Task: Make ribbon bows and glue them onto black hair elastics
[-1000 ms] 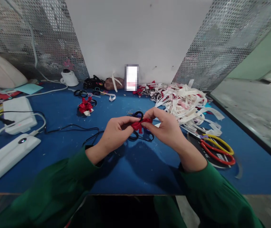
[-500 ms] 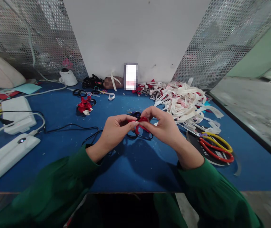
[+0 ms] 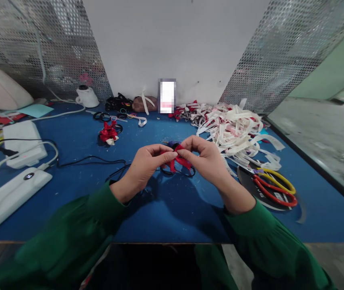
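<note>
Between my two hands is a red ribbon bow [image 3: 178, 162], pinched at its middle and partly covered by my fingers. My left hand [image 3: 152, 163] grips its left side with thumb and forefinger. On the other side, my right hand [image 3: 203, 157] pinches it the same way, thumb tip close to the left thumb. Black elastic loops [image 3: 168, 172] show just under the bow. Behind the fingers lies a dark blue-handled tool [image 3: 170, 143], mostly hidden. Another red bow [image 3: 108, 132] with a white end and a black hair tie rests on the blue table, left of my hands.
Cream and red ribbon strips [image 3: 232, 125] are heaped at the back right. Scissors [image 3: 276, 187] with red and yellow handles lie on a black disc at right. A white power bank [image 3: 17, 197] and cables [image 3: 90, 161] occupy the left. A lit phone [image 3: 167, 96] leans on the back wall.
More of the red ribbon shows below my fingers now, with its loops hanging lower. Both hands stay in nearly the same spot, thumbs a little closer together.
</note>
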`<state>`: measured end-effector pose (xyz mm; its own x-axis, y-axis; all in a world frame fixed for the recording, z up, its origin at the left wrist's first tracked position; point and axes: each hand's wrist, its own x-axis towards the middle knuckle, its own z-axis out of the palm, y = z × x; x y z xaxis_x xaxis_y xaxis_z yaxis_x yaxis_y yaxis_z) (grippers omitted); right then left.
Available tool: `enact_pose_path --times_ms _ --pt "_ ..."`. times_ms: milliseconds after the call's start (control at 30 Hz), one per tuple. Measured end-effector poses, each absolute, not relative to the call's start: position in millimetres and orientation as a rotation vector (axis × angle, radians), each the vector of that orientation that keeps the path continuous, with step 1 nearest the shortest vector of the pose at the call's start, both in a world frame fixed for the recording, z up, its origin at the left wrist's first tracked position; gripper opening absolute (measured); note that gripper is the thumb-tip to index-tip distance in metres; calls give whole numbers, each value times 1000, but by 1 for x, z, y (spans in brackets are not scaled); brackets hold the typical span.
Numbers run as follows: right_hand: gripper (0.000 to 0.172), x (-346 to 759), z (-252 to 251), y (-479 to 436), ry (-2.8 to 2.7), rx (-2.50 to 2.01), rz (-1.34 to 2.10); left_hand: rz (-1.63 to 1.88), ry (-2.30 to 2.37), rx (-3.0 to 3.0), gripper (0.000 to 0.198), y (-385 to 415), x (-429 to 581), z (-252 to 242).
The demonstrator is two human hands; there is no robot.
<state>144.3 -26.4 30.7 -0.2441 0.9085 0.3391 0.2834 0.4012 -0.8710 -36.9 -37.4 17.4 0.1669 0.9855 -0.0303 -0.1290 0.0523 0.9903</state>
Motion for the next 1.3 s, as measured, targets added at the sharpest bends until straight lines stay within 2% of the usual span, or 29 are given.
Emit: enact_pose_path --times_ms 233,767,967,1133,1300 --pt "8 141 27 -27 -1745 -1026 810 1153 1046 1258 27 -39 -36 19" --pt "7 137 21 -29 -1662 -989 851 1194 1145 1471 20 -39 -39 20" --pt "5 133 17 -32 -1624 -1000 754 1213 1165 1478 18 -37 -39 19" --pt "23 133 15 -34 -1647 -1014 697 1171 1150 1497 17 -38 -41 20" --pt "24 132 14 -32 -1723 -1029 892 1138 1128 1539 16 -39 -41 23"
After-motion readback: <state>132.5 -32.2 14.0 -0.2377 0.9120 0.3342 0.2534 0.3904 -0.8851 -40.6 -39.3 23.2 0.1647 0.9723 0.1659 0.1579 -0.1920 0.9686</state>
